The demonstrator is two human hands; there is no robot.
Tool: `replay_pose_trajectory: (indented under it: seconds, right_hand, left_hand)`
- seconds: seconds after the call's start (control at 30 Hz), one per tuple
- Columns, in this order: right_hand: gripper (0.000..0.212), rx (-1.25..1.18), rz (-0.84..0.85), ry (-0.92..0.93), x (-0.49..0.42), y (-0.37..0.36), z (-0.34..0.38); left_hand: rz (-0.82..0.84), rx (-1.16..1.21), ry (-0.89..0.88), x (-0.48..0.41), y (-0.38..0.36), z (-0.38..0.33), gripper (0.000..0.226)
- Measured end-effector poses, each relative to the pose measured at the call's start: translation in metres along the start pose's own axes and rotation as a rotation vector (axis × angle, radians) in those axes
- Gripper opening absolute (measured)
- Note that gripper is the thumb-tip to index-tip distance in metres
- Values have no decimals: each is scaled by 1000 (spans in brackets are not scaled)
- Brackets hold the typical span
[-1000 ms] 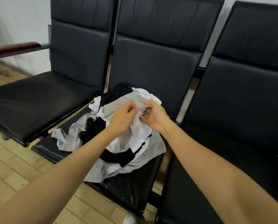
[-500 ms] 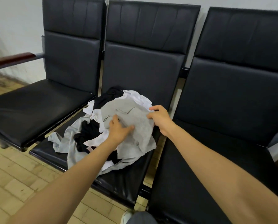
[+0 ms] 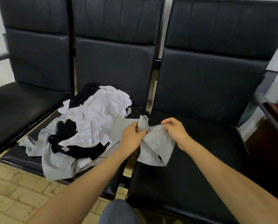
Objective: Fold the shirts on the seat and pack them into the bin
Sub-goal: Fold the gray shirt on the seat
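Pinching grey shirt point(image 3: 157, 143) edge with left hand point(image 3: 132, 136) and right hand point(image 3: 175, 130), beside pile point(image 3: 94, 120), over right seat point(image 3: 199, 167). Probably for flat folding room.

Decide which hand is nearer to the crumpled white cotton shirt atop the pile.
Left. The left hand grips the light grey shirt just beside the crumpled white cotton shirt; the right hand holds it farther right.
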State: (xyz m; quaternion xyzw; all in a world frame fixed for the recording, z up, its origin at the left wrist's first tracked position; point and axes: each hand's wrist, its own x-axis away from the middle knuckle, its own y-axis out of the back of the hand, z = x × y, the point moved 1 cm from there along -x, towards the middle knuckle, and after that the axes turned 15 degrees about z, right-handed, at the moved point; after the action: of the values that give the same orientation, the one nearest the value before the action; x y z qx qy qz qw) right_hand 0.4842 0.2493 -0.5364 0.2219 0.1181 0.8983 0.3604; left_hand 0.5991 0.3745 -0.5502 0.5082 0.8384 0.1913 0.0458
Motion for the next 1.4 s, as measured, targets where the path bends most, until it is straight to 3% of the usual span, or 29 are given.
replay_pose_trajectory:
  seconds: [0.13,0.2,0.27,0.33,0.43,0.5,0.6,0.77,0.9,1.1,1.2,1.3,1.4]
  right_hand:
    - [23,177,-163,-12,38,64,-45]
    - [24,360,-192,-107,58,95,-79]
    - [29,604,-121,-285,71,114,-113]
    - [36,674,-27,-355,80,116,-138]
    - [38,483,77,-288,98,102,-155]
    - [46,358,47,-262,107,96,-167]
    - [39,330,-70,-194,115,98,-185]
    - [26,361,-107,-64,127,99,-197]
    - [34,402,-97,-170,130,97,-201]
    - [8,294,-101,-101,131,97,-196]
    - [5,245,-145,20,138,100,-191]
    - [8,349,-247,230,146,109,-184]
    - [10,421,-398,323,156,120,-172]
  left_hand:
    - [392,-19,-81,21,-71,-22,7]
    - [533,-141,-106,31,-102,-20,26]
    - [507,-296,-101,31,-124,-12,24]
    - [451,-418,-40,28,-141,0,22]
    - [572,-434,48,33,-169,14,55]
    - [622,-450,67,38,-188,18,67]
    - [498,-568,36,38,-203,20,55]
    - [410,-548,46,33,-203,17,13]
    - [353,-642,41,30,-208,10,23]
    - [441,-418,-60,29,-222,6,43]
    - [664,-587,-173,19,-224,2,64]
    - [798,-824,-217,1,-221,-14,54]
    - [807,-830,-181,-9,-211,-31,50]
